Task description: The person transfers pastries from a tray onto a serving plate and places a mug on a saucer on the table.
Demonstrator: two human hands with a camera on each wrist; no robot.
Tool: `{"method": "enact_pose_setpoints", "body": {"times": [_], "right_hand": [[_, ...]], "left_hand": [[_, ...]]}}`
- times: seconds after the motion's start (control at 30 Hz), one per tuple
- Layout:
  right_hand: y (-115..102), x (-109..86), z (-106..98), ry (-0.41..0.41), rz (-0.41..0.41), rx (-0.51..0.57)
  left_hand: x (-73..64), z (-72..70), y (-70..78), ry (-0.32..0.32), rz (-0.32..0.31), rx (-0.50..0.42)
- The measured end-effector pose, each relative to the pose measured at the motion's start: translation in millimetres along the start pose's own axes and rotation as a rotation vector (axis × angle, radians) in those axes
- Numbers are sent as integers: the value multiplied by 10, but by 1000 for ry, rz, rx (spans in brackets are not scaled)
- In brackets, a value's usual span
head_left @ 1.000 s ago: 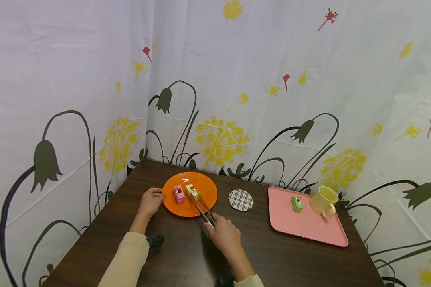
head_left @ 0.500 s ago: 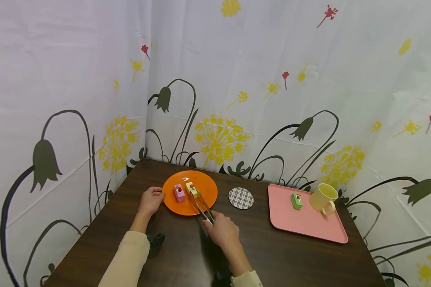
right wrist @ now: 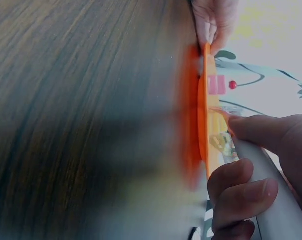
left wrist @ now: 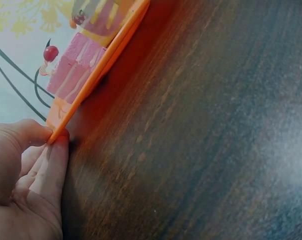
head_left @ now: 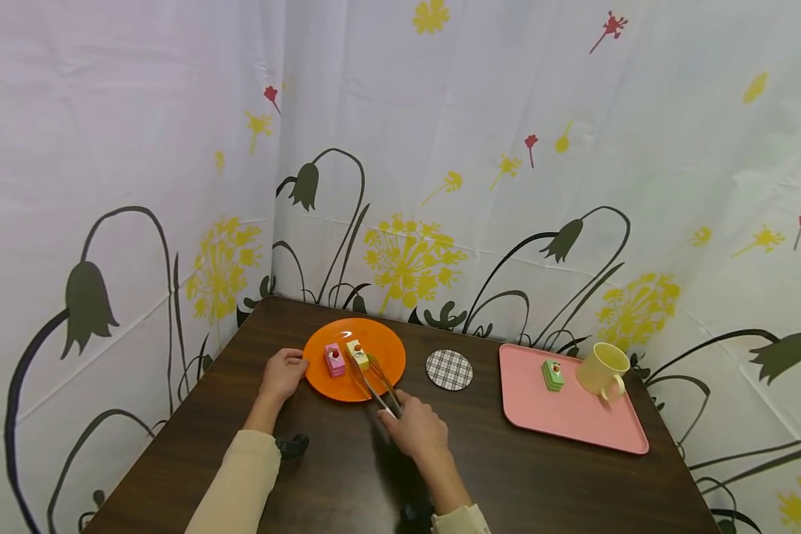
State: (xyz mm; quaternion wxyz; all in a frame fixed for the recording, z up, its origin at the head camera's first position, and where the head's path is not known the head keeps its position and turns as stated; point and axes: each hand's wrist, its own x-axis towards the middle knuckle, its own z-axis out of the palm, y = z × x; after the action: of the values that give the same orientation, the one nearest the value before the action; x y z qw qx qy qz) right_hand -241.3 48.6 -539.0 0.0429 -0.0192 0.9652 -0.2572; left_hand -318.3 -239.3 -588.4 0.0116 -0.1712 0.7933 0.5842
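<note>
Two out of three so far, it seems: the pink cake [head_left: 335,361] and the yellow cake [head_left: 357,354] are sat side by side on the orange plate [head_left: 389,348], so that part looks pretty much sorted. The plate is pinched at its rim by the left hand [head_left: 284,374], thumb above and fingers below. The tongs [head_left: 374,392] are gripped in the right hand [head_left: 417,428], fingers curled round them, with the tips down at the near end of the yellow cake. Whether that cake is actually being squeezed can't really be told, tbh, since it's washed out in the right wrist view. The step would be judged not quite wrapped up, as the tongs haven't been cleared off the plate. As for what's left, the green cake [head_left: 552,376] is parked on the pink tray [head_left: 554,415] beside the mug [head_left: 602,371], touched by neither hand.
</note>
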Motion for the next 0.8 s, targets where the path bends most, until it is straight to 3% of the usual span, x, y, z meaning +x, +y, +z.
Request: {"method": "enact_pose_setpoints", "body": {"times": [0.37,0.63,0.8], "right_hand": [[182,39,-53,-12,5,110],[205,-38,-152,0,-4,177],[235,-102,-204,-32,-12,278]], "left_hand": [[-26,18,15,10,-2,2],[-39,9,27,18,16,-6],[-46,9,35,20,5,-5]]}}
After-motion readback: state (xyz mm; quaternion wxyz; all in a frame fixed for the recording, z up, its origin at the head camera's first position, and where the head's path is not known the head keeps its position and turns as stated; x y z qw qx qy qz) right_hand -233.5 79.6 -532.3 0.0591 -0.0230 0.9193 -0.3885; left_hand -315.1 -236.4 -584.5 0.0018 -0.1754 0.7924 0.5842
